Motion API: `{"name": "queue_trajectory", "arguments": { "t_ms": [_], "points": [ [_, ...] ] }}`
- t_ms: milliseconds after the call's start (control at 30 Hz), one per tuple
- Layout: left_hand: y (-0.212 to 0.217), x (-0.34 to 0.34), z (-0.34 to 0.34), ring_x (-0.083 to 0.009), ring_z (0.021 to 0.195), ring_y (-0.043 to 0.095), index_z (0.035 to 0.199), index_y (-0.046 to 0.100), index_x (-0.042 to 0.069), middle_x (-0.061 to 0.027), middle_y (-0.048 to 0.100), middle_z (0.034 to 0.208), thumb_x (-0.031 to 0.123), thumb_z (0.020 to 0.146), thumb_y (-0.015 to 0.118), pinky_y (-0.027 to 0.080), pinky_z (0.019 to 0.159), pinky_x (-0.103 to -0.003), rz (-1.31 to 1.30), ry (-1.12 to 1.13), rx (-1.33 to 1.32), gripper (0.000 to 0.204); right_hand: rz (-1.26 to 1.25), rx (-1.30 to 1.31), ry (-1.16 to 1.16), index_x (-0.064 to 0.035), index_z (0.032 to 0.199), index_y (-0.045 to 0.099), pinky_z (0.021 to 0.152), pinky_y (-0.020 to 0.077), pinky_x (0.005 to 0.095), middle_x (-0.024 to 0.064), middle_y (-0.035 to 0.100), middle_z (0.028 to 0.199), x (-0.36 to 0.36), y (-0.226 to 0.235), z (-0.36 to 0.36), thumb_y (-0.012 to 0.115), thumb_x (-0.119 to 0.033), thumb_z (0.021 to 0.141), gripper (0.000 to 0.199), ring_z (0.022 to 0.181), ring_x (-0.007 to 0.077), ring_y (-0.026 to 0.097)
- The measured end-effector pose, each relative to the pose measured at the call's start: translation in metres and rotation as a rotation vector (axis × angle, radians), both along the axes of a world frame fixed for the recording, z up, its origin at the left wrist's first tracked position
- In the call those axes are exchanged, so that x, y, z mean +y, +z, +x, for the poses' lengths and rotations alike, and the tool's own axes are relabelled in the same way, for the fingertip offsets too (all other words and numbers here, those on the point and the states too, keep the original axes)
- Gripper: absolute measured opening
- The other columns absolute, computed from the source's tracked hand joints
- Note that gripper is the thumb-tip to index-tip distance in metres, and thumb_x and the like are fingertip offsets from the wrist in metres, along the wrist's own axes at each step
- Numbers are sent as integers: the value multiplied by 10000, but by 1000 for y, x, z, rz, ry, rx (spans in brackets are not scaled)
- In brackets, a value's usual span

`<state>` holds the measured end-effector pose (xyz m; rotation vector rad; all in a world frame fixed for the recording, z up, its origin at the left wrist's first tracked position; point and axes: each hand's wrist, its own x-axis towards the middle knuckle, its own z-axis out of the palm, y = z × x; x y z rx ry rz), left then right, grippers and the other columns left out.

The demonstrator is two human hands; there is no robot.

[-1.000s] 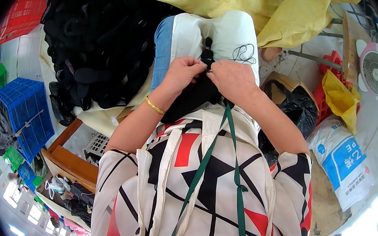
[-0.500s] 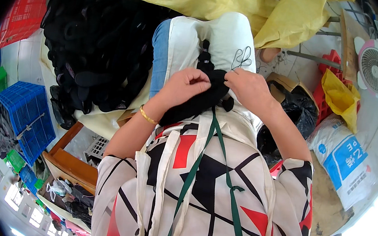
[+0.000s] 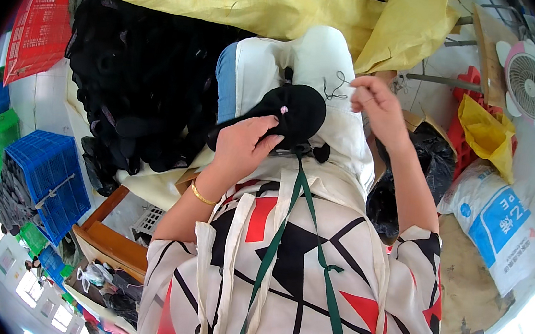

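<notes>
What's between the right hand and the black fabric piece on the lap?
Head view: loops of thin dark thread on the white cloth lie between the right hand and black fabric piece.

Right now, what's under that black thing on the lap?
White cloth shows around the black piece, and small black bits poke out. Whatever sits directly beneath is covered.

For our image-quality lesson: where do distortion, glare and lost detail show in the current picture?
Head view: fisheye curvature leaves black corners; head view: windows at lower left glare white; head view: the black fabric piece by the left hand shows little detail.
</notes>
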<state>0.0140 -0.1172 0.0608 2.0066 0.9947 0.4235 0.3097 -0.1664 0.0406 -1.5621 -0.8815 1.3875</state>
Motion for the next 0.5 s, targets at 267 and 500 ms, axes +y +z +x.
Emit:
{"name": "queue_trajectory", "arguments": {
  "t_ms": [267,500],
  "points": [
    [-11,-6,-15,-123,756,596,975,674,47,-20,654,819,93,866,717,470,693,-261,-633,304,-345,126,34,-267,290,16,927,638,658,473,328,104,588,751,17,17,-71,651,-365,939,381,693,184,558],
    [6,-16,4,-53,807,574,901,657,25,5,674,892,119,926,699,460,775,-219,-1003,632,-720,106,175,-309,264,28,859,621,611,448,330,115,572,721,15,29,-85,674,-329,913,365,641,196,518]
  ]
}}
